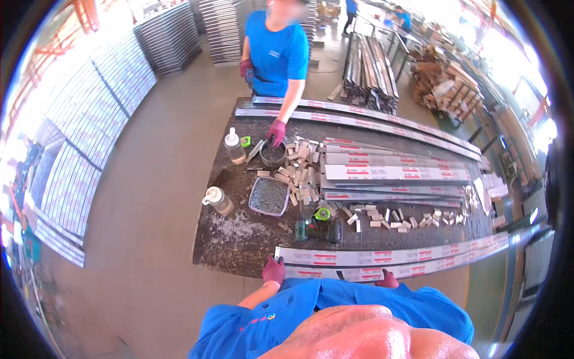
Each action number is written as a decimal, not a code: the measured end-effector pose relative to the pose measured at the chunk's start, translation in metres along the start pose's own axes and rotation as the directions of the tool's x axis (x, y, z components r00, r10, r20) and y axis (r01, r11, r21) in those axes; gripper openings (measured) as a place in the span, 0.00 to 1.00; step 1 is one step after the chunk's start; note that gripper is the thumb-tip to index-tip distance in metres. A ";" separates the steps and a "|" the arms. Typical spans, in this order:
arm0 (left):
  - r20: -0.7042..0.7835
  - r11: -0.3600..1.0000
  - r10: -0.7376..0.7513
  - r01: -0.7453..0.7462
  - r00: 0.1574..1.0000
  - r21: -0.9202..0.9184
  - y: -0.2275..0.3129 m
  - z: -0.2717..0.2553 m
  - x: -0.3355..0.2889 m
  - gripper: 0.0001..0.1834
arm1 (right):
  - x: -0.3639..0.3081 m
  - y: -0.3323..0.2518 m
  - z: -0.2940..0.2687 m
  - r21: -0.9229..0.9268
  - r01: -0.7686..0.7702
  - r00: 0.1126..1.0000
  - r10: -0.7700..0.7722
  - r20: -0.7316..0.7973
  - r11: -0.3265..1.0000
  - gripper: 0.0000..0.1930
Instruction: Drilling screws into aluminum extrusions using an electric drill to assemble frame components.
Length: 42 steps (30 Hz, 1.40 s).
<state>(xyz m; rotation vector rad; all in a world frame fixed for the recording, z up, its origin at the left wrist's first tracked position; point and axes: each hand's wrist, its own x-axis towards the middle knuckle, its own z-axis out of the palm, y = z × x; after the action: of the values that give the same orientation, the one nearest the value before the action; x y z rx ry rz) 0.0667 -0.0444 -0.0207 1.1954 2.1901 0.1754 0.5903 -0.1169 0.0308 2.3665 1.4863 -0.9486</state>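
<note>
Two long metal profiles with white-and-red printed film lie side by side along the near table edge: the inner profile (350, 258) and the outer profile (363, 274). My left hand (274, 271), in a dark red glove, grips their left end, its fingers closed there. Further right, my right hand (388, 279), gloved alike, holds the outer profile's near edge; part of its fingers is hidden. Just beyond the profiles lie a green-and-black cordless drill (320, 230) and a lime-green tape measure (323, 213).
Across the dark table (239, 248), a co-worker (276, 54) in blue reaches into a round tub (273, 157). A square tub of small metal parts (268, 196), two squeeze bottles, scattered metal blocks (304, 173) and stacked profiles (394, 172) lie between us. Profile stacks (89, 131) stand left.
</note>
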 end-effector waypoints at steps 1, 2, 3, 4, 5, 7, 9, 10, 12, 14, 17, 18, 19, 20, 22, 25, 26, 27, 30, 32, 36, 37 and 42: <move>-0.006 1.000 0.014 -0.014 1.000 -0.004 -0.001 -0.001 0.003 0.34 | 0.005 -0.001 0.000 -0.033 -0.020 0.999 0.021 0.033 0.999 0.50; -0.001 0.999 0.041 -0.041 0.999 -0.008 0.005 -0.001 0.002 0.34 | 0.012 0.011 0.003 -0.022 -0.014 0.999 0.015 0.042 1.000 0.52; 0.006 0.998 0.062 -0.062 0.998 -0.006 0.004 -0.001 -0.004 0.34 | 0.018 0.025 0.011 -0.011 -0.009 0.998 0.010 0.059 1.000 0.53; 0.005 0.997 0.075 -0.075 0.997 0.014 0.000 0.000 -0.005 0.34 | 0.025 0.030 0.018 0.005 0.004 0.997 -0.004 0.078 1.000 0.54; -0.002 0.995 0.091 -0.091 0.996 0.036 -0.004 -0.001 0.001 0.34 | 0.033 0.028 0.020 0.021 0.029 0.996 -0.030 0.086 0.999 0.55; -0.011 0.987 0.137 -0.136 0.990 0.081 -0.017 0.005 0.004 0.34 | 0.037 0.027 0.026 0.054 0.063 0.992 -0.069 0.107 0.997 0.56; -0.034 0.973 0.202 -0.197 0.979 0.122 -0.024 0.010 0.007 0.34 | 0.040 0.020 0.027 0.047 0.049 0.992 -0.054 0.111 0.998 0.55; -0.009 0.974 0.198 -0.196 0.980 0.114 -0.027 0.010 0.013 0.34 | 0.043 0.016 0.027 0.050 0.072 0.991 -0.077 0.112 0.996 0.56; 0.069 0.975 0.195 -0.201 0.978 0.095 -0.017 0.001 0.005 0.35 | 0.041 0.021 0.028 0.040 0.105 0.987 -0.109 0.121 0.994 0.55; 0.051 0.968 0.225 -0.229 0.973 0.102 -0.021 0.002 0.006 0.35 | 0.035 0.015 0.028 0.064 0.109 0.989 -0.115 0.091 0.992 0.55; 0.037 0.962 0.240 -0.243 0.970 0.127 -0.021 0.005 0.008 0.34 | 0.033 0.014 0.028 0.067 0.146 0.986 -0.151 0.076 0.987 0.53; 0.033 0.960 0.243 -0.245 0.970 0.135 -0.020 0.008 0.011 0.34 | 0.037 0.017 0.028 0.058 0.133 0.986 -0.138 0.091 0.989 0.53; 0.010 0.960 0.242 -0.241 0.970 0.139 -0.019 0.011 0.014 0.33 | 0.042 0.019 0.029 0.048 0.120 0.986 -0.124 0.107 0.992 0.53; -0.014 0.964 0.226 -0.222 0.974 0.147 -0.028 0.018 0.014 0.33 | 0.040 0.016 0.030 0.052 0.090 0.989 -0.096 0.112 0.995 0.52; -0.039 0.969 0.208 -0.200 0.977 0.146 -0.035 0.020 0.013 0.33 | 0.036 0.011 0.030 0.071 0.094 0.987 -0.103 0.124 0.993 0.52; -0.039 0.978 0.194 -0.191 0.980 0.081 -0.026 0.013 0.007 0.32 | 0.039 0.024 0.036 0.105 0.108 0.989 -0.117 0.089 0.989 0.50; -0.049 0.980 0.195 -0.193 0.980 0.041 -0.019 0.007 0.006 0.31 | 0.036 0.032 0.036 0.114 0.116 0.989 -0.125 0.074 0.987 0.49; -0.004 0.989 0.143 -0.142 0.990 0.050 -0.008 0.005 0.004 0.31 | 0.032 0.043 0.031 0.133 0.088 0.993 -0.098 0.071 0.987 0.49; -0.034 0.998 0.055 -0.055 0.998 0.006 -0.003 0.008 0.000 0.34 | 0.031 0.032 0.040 0.190 0.068 0.991 -0.089 0.103 0.979 0.48; -0.020 1.000 0.024 -0.024 1.000 -0.003 -0.001 0.004 -0.002 0.35 | 0.032 0.034 0.038 0.198 0.056 0.991 -0.079 0.109 0.979 0.48; -0.014 0.999 0.053 -0.053 0.998 0.002 -0.011 0.014 0.009 0.40 | 0.039 0.031 0.041 0.130 0.084 0.994 -0.093 0.063 0.988 0.49; 0.030 1.000 0.022 -0.022 0.999 0.018 -0.009 0.014 0.008 0.40 | 0.036 0.037 0.039 0.119 0.074 0.993 -0.085 0.088 0.990 0.50; -0.027 0.996 0.083 -0.082 0.996 0.018 -0.020 0.025 0.015 0.36 | 0.031 0.037 0.024 0.121 0.159 0.982 -0.170 0.084 0.980 0.48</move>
<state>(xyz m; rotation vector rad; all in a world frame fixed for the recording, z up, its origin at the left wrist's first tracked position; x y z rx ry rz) 0.0613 -0.0488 -0.0555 1.3006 2.1712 0.2098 0.6217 -0.1232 -0.0125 2.2657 1.6537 -1.1962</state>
